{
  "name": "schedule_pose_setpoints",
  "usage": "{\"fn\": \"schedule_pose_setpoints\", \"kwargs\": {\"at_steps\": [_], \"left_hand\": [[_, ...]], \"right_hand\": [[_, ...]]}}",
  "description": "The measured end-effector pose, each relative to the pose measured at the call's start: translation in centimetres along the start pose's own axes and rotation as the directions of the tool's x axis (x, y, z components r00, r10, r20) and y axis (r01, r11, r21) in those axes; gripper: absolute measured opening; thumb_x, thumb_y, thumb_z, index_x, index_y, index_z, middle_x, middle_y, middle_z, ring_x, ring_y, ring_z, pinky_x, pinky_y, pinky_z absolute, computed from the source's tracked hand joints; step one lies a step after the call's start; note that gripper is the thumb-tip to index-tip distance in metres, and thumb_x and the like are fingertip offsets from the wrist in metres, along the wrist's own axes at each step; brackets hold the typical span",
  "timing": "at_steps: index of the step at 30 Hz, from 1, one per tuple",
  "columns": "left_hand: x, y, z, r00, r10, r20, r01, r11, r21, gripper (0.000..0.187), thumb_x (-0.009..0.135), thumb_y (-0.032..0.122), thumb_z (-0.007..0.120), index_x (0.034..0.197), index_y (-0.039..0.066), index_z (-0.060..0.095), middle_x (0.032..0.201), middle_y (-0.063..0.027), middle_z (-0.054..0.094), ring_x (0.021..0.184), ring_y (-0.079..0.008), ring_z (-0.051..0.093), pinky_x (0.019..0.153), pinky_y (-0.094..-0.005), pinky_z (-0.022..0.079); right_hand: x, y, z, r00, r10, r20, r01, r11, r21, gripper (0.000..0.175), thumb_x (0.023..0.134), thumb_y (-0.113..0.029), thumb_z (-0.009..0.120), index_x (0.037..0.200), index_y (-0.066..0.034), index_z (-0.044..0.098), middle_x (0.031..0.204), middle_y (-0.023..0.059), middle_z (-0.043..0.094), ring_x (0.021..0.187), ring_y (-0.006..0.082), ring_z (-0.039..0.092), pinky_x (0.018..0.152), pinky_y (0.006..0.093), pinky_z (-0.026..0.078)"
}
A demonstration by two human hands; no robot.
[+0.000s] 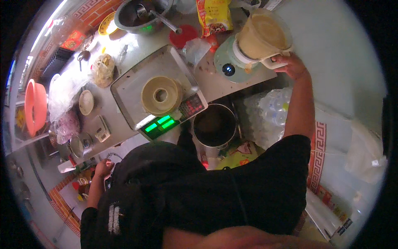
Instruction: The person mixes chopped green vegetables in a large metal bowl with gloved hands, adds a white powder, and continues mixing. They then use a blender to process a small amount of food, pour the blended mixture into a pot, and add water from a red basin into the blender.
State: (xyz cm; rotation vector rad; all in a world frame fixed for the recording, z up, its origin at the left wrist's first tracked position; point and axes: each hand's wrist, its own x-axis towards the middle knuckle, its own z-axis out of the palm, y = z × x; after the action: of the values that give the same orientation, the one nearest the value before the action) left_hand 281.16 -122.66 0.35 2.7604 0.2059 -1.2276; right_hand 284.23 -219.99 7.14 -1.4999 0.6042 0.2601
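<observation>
My right hand point(290, 64) grips the handle of a blender jug point(256, 37) filled with a tan, thick substance, which sits on a pale green blender base point(238, 67) with a lit round dial. My left hand point(105, 168) is low at the left, beside my body below the counter edge; what its fingers hold, if anything, is unclear. Between the two, a digital kitchen scale point(161, 126) with green displays carries a metal tray point(132, 93). On that tray lies a round beige lid point(161, 95) with a hole in its middle.
A metal bowl point(124, 23) with a ladle point(164, 21) stands at the back, near a yellow packet point(214, 15) and a red lid point(183, 35). Bagged food point(103, 70), a small bowl point(86, 102) and a small scale point(101, 129) are leftward. Below the counter is a dark pot point(214, 124).
</observation>
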Motion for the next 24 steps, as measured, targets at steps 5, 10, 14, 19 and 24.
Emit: {"fn": "schedule_pose_setpoints", "kwargs": {"at_steps": [5, 10, 14, 19, 24], "left_hand": [[0.8, 1.7, -0.7, 0.992, -0.09, 0.085, 0.088, 0.996, 0.021, 0.038, 0.085, 0.033, 0.075, 0.109, 0.004, 0.068, 0.1, -0.0161, 0.074, 0.096, -0.0307, 0.072, 0.085, -0.0394, 0.055], [1.5, 2.8, -0.9, 1.0, 0.028, 0.01, -0.028, 0.998, 0.047, 0.039, 0.086, 0.032, 0.073, 0.112, 0.004, 0.067, 0.102, -0.0171, 0.074, 0.097, -0.0309, 0.071, 0.085, -0.04, 0.055], [1.5, 3.1, -1.1, 0.999, 0.032, 0.041, -0.032, 0.999, -0.005, 0.038, 0.088, 0.032, 0.07, 0.113, 0.003, 0.067, 0.106, -0.0187, 0.073, 0.102, -0.0321, 0.071, 0.089, -0.0405, 0.054], [1.4, 2.6, -1.2, 1.0, -0.001, 0.027, 0.002, 1.0, -0.03, 0.04, 0.088, 0.032, 0.072, 0.113, 0.001, 0.066, 0.104, -0.0188, 0.073, 0.098, -0.0312, 0.071, 0.088, -0.04, 0.054], [2.6, 1.9, -1.0, 0.999, 0.029, 0.037, -0.027, 0.999, -0.034, 0.037, 0.088, 0.028, 0.072, 0.113, 0.001, 0.067, 0.103, -0.0184, 0.073, 0.097, -0.0287, 0.071, 0.088, -0.0384, 0.053]], "right_hand": [[0.2, -0.6, 0.3, 0.997, -0.033, 0.074, 0.032, 0.999, 0.019, 0.068, 0.079, -0.027, 0.081, 0.136, -0.005, 0.054, 0.122, 0.0094, 0.067, 0.11, 0.03, 0.066, 0.085, 0.0543, 0.057], [-0.7, 0.5, 1.4, 0.993, -0.101, 0.062, 0.097, 0.994, 0.055, 0.068, 0.077, -0.026, 0.083, 0.134, -0.0029, 0.055, 0.116, 0.0096, 0.068, 0.104, 0.0288, 0.068, 0.081, 0.0549, 0.058], [-1.0, 1.5, 1.8, 0.992, -0.124, -0.014, 0.124, 0.988, 0.089, 0.054, 0.078, -0.02, 0.08, 0.124, -0.0025, 0.058, 0.108, 0.0085, 0.067, 0.101, 0.0266, 0.068, 0.081, 0.0561, 0.06], [-1.9, 1.8, 2.6, 0.981, -0.189, -0.034, 0.192, 0.973, 0.126, 0.056, 0.077, -0.016, 0.082, 0.125, -0.0016, 0.059, 0.108, 0.0107, 0.069, 0.1, 0.0276, 0.069, 0.08, 0.0551, 0.061], [-4.3, -0.1, 4.1, 0.973, -0.212, -0.096, 0.224, 0.964, 0.141, 0.054, 0.077, -0.013, 0.083, 0.124, -0.0008, 0.059, 0.108, 0.0097, 0.069, 0.099, 0.0283, 0.069, 0.079, 0.0552, 0.061]]}}
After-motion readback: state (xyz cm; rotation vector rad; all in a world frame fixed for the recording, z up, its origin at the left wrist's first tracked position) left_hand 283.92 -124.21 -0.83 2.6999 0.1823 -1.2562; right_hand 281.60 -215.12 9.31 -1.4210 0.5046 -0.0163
